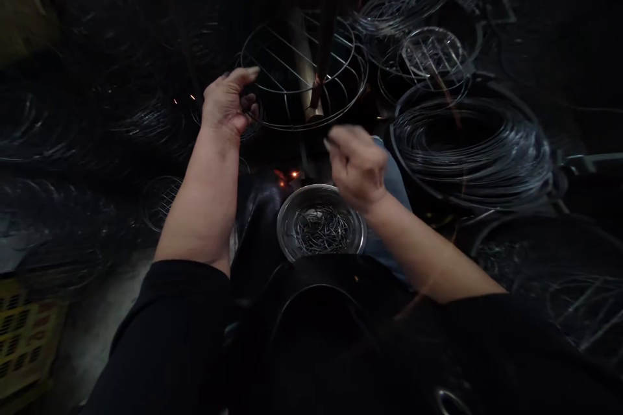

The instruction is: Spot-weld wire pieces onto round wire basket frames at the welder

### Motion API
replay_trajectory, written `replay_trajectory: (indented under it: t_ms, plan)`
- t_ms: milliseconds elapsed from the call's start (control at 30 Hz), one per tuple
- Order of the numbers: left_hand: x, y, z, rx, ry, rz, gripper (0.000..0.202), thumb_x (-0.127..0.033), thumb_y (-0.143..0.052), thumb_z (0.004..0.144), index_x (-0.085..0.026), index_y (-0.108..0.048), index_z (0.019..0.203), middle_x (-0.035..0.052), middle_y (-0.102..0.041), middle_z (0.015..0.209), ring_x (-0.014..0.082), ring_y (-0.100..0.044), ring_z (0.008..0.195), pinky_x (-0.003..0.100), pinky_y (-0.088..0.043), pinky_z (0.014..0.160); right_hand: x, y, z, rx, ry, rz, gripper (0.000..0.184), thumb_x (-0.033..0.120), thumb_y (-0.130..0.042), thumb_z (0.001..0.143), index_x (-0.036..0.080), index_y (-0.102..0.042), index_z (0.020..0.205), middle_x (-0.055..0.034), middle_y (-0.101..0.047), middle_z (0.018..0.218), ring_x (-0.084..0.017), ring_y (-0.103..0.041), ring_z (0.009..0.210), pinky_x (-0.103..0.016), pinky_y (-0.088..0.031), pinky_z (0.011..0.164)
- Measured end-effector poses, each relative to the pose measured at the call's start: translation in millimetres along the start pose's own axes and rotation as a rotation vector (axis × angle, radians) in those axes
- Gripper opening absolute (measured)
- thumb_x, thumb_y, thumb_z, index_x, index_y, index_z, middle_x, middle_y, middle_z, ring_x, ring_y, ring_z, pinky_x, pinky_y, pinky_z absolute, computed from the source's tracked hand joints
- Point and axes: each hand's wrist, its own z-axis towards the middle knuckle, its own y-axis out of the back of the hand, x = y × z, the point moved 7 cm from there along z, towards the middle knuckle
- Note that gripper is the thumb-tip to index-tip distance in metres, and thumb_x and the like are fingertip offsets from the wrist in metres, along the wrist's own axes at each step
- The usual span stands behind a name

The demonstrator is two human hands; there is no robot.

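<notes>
A round wire rack [287, 92], made of two rings with straight bars across, rests around a brassy metal bar [305, 68]. My left hand [228, 102] is at the rack's left edge, thumb and fingers closed around the rim wire. Just below the rack's right front is my right hand [357, 165], curled into a fist and slightly blurred; whatever it may hold is hidden. A dark upright rod with a coppery tip [316, 92] comes down inside the rings. Between my knees sits a steel bowl [282, 233] with short cut wires [321, 230] in it.
Orange sparks [293, 174] glow just beyond the bowl. A large wire coil [472, 149] lies to the right, with another round rack [433, 55] and more looped wire [399, 10] behind it. A yellow plastic crate [29, 337] stands at lower left.
</notes>
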Motion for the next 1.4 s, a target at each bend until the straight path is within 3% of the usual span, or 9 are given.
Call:
replay_trajectory:
  t_ms: [133, 200, 467, 600, 767, 867, 967, 1133, 1400]
  plan:
    - [-7, 0.1, 1, 0.053, -0.017, 0.039, 0.043, -0.041, -0.085, 0.052, -0.023, -0.057, 0.08, 0.0012, -0.052, 0.065, 0.0174, -0.051, 0.074, 0.027, -0.032, 0.059, -16, -65, -78, 0.738, -0.169, -0.337, 0.021, 0.021, -0.054, 0.082, 0.013, -0.071, 0.092, -0.0148, -0.066, 0.1, -0.027, -0.066, 0.09, -0.033, -0.05, 0.076]
    - [-7, 2.9, 5, 0.02, -0.026, 0.033, 0.045, -0.04, -0.086, 0.05, -0.023, -0.056, 0.079, 0.0013, -0.053, 0.065, 0.0179, -0.052, 0.072, 0.027, -0.032, 0.058, -20, -81, -101, 0.848, -0.21, -0.399, 0.023, 0.016, -0.054, 0.079, 0.008, -0.071, 0.093, -0.0195, -0.066, 0.098, -0.029, -0.067, 0.087, -0.033, -0.051, 0.071]
    - [-7, 4.6, 4, 0.027, -0.08, 0.027, 0.04, -0.031, -0.084, 0.049, -0.022, -0.054, 0.074, 0.0027, -0.058, 0.072, 0.0142, -0.05, 0.06, 0.027, -0.032, 0.052, -15, -77, -103, 0.83, -0.139, -0.307, 0.026, 0.012, -0.052, 0.081, 0.02, -0.073, 0.092, -0.0087, -0.071, 0.097, -0.022, -0.067, 0.091, -0.028, -0.05, 0.078]
    - [-9, 5.3, 6, 0.002, -0.081, 0.031, 0.04, -0.03, -0.083, 0.047, -0.022, -0.054, 0.074, 0.0, -0.055, 0.067, 0.0132, -0.048, 0.058, 0.026, -0.031, 0.051, -38, -39, -88, 0.657, -0.21, -0.071, 0.024, 0.011, -0.057, 0.076, 0.021, -0.075, 0.089, -0.0046, -0.074, 0.093, -0.019, -0.067, 0.09, -0.028, -0.049, 0.084]
    - [-4, 3.1, 11, 0.003, -0.067, 0.02, 0.046, -0.031, -0.087, 0.045, -0.024, -0.058, 0.079, -0.0019, -0.053, 0.062, 0.0144, -0.052, 0.064, 0.027, -0.032, 0.055, -103, 23, -87, 0.349, -0.368, -0.036, 0.018, 0.021, -0.062, 0.069, 0.02, -0.075, 0.082, -0.0054, -0.074, 0.084, -0.023, -0.068, 0.08, -0.035, -0.052, 0.078]
    - [-1, 1.8, 10, -0.007, -0.056, 0.015, 0.046, -0.036, -0.088, 0.045, -0.024, -0.058, 0.077, -0.002, -0.051, 0.06, 0.0159, -0.054, 0.069, 0.027, -0.033, 0.056, -124, 40, -97, 0.319, -0.409, -0.088, 0.017, 0.024, -0.063, 0.069, 0.019, -0.074, 0.081, -0.0064, -0.074, 0.084, -0.024, -0.068, 0.08, -0.035, -0.052, 0.078]
    - [-2, -0.8, 9, 0.003, -0.061, 0.027, 0.042, -0.035, -0.087, 0.047, -0.023, -0.054, 0.072, -0.003, -0.048, 0.059, 0.0132, -0.051, 0.062, 0.026, -0.032, 0.054, -116, 46, -101, 0.341, -0.327, -0.201, 0.019, 0.024, -0.06, 0.074, 0.019, -0.073, 0.086, -0.0066, -0.072, 0.087, -0.024, -0.067, 0.082, -0.035, -0.052, 0.078]
    - [-1, -3.6, 10, 0.034, -0.068, 0.034, 0.039, -0.029, -0.084, 0.048, -0.022, -0.052, 0.069, -0.004, -0.046, 0.057, 0.0106, -0.048, 0.058, 0.026, -0.03, 0.053, -78, 38, -90, 0.368, -0.238, -0.351, 0.026, 0.019, -0.054, 0.081, 0.015, -0.072, 0.1, -0.0092, -0.068, 0.091, -0.023, -0.065, 0.086, -0.031, -0.049, 0.077]
    - [-2, 7.4, 5, 0.011, -0.084, 0.081, 0.036, -0.035, -0.081, 0.052, -0.022, -0.054, 0.073, -0.0024, -0.052, 0.063, 0.0113, -0.049, 0.058, 0.027, -0.029, 0.054, -21, -39, -104, 0.823, -0.129, -0.252, 0.024, 0.017, -0.054, 0.081, 0.017, -0.072, 0.097, -0.0076, -0.067, 0.098, -0.023, -0.064, 0.091, -0.029, -0.047, 0.076]
